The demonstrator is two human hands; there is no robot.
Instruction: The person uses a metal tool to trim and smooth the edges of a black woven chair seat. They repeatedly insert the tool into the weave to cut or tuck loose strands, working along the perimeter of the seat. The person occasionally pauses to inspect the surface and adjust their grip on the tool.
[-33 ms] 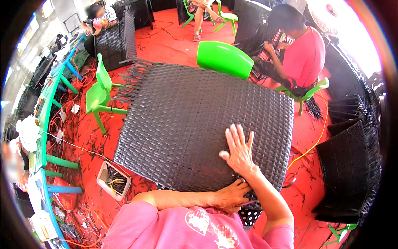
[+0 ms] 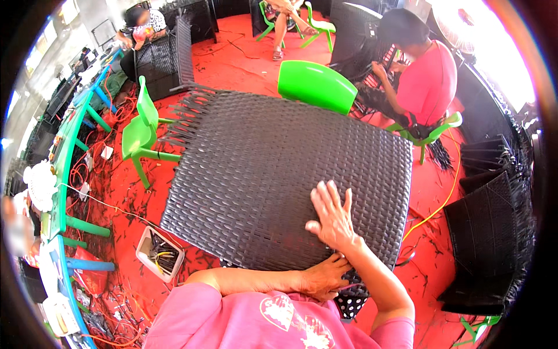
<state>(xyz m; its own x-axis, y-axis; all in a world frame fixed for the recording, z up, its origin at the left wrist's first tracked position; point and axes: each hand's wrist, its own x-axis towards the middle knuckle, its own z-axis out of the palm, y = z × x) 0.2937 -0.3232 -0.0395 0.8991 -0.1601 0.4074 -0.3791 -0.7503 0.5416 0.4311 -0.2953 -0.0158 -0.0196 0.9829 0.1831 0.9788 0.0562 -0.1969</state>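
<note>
A large dark brown woven rattan panel [image 2: 261, 168] spreads out in front of me, with loose strand ends [image 2: 189, 125] fringing its far left corner. Palm down on the panel's near right part lies my right hand [image 2: 333, 221], its fingers spread and the thumb out to the left. My left hand [image 2: 325, 277] rests at the near edge, just below the right wrist. Its fingers are bent, and whatever they hold at that edge is hidden. Black cloth with white dots [image 2: 351, 306] shows below the edge beside this hand.
A bin of tools and strands [image 2: 144, 251] stands on the red floor at left. Green chairs [image 2: 317, 86] stand around the panel. A co-worker in a pink shirt [image 2: 427, 81] sits at far right. Dark woven pieces [image 2: 482, 244] lean at right; a green-edged table [image 2: 65, 192] runs along the left.
My right hand has slid slightly nearer and to the left on the panel. The left hand stays at the near edge.
</note>
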